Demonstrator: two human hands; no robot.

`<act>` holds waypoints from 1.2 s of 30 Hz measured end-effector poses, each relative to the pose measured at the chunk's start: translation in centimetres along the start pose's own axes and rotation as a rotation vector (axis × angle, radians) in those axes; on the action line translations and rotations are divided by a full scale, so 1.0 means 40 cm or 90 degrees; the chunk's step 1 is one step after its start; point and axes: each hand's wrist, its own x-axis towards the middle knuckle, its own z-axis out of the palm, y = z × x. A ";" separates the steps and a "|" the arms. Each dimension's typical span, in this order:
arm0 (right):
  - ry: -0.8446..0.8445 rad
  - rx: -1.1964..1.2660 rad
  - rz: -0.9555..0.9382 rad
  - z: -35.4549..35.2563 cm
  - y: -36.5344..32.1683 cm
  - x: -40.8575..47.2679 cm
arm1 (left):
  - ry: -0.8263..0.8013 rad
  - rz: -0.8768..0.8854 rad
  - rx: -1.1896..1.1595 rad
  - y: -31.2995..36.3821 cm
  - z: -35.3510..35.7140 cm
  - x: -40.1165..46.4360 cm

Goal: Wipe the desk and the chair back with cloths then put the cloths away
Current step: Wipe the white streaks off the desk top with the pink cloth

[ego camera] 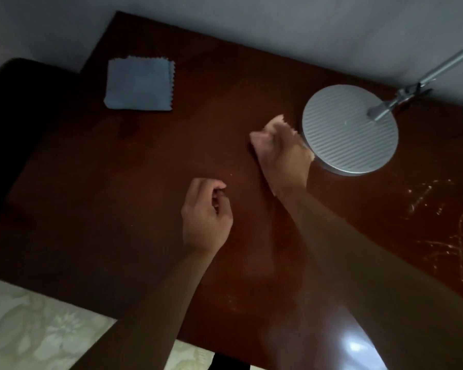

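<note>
A dark brown wooden desk [118,182] fills the view. A folded blue cloth [139,84] lies flat near its far left corner, apart from both hands. My right hand [281,156] grips a crumpled pale orange cloth [277,123] on the desk, right beside the lamp base; most of that cloth is hidden under the hand. My left hand [206,214] hovers over the middle of the desk with fingers loosely curled, holding nothing. A dark chair back [19,108] shows at the left edge, beyond the desk.
A round ribbed silver lamp base [350,129] with a slanted metal arm [436,73] stands at the far right. Pale scratches [439,231] mark the desk's right side. A grey wall runs behind. Patterned pale floor [38,329] shows at the near left.
</note>
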 end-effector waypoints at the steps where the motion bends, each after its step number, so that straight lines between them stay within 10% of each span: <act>1: 0.008 0.046 0.037 0.003 -0.007 0.026 | -0.002 -0.001 -0.004 -0.003 0.002 -0.001; 8: -0.070 0.003 0.033 0.090 -0.038 0.230 | -0.030 -0.002 -0.034 -0.008 0.007 -0.003; 17: -0.217 0.017 -0.354 0.039 -0.003 -0.141 | -0.018 -0.005 -0.032 0.000 0.003 -0.003; 23: -0.126 -0.054 -0.102 0.013 -0.043 0.127 | -0.016 -0.022 -0.031 0.000 0.004 -0.003; 31: -0.074 -0.132 -0.299 -0.024 0.011 -0.089 | -0.024 -0.018 -0.009 0.000 0.003 -0.003; 36: -0.104 -0.223 -0.167 0.045 -0.002 0.054 | -0.025 -0.013 -0.005 0.000 0.003 0.000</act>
